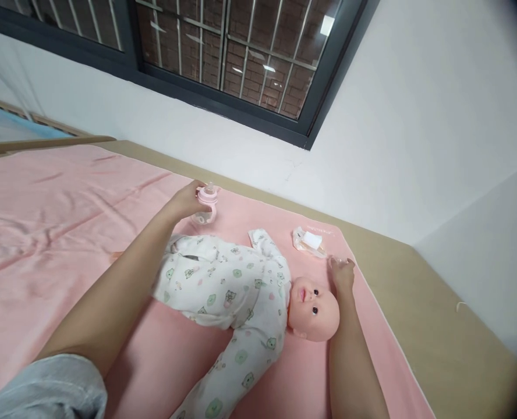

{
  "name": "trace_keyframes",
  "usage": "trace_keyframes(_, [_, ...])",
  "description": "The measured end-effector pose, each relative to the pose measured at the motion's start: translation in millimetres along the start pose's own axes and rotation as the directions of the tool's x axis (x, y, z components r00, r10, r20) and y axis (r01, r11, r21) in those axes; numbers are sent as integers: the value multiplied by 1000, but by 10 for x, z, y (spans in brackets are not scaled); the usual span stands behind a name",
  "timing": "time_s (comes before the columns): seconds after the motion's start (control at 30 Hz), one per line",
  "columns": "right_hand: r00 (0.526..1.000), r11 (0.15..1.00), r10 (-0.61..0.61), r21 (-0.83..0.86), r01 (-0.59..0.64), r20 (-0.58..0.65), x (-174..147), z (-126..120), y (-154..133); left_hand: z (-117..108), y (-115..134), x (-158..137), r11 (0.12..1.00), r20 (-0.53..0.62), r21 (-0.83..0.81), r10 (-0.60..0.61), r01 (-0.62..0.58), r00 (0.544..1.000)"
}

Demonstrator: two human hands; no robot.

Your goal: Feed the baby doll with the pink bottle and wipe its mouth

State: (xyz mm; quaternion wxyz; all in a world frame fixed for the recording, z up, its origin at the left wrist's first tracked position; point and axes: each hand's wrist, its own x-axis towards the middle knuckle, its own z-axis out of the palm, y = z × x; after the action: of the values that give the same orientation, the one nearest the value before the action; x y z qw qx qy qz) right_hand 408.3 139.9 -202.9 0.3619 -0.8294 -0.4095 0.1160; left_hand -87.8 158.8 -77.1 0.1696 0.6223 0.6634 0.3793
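Observation:
My left hand (185,202) is wrapped round a clear baby bottle (206,203) with a pink collar and a handle. The bottle stands upright at the far edge of the pink sheet, its teat uncovered. Across the sheet, my right hand (343,273) has its fingers closed on a small clear thing, perhaps a cap, mostly hidden by the fingers. Between my arms lies a baby doll (314,308) on its back, in a white suit with green bear prints, its head close to my right forearm. Just left of my right hand rests a crumpled clear plastic packet (310,241) with a white label.
The pink sheet (79,192) is wrinkled at the left and covers a tan tabletop (398,285). A white wall (385,145) and a dark-framed barred window (306,131) rise behind it. Something light blue (18,123) is at the far left.

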Motion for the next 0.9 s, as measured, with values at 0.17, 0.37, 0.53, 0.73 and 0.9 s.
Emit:
trace_keyframes(0.17, [999,995,-9,97,12,-37,32,35,61,59,-130,71,980,56,182,-88,77,995])
trace_keyframes(0.37, [998,988,-19,155,28,-56,43,35,77,126,-189,96,932,102,346,-153,110,983])
trace_keyframes(0.53, [994,972,-20,232,44,-104,-13,2,34,174,-182,86,916,140,393,-150,84,979])
trace_keyframes(0.73, [979,950,-5,305,68,-202,-38,-2,38,176,-144,50,902,176,427,-151,62,973])
trace_keyframes(0.9, [951,919,-3,375,125,-309,-77,-14,-1,18,-3,-21,888,182,456,-164,64,970])
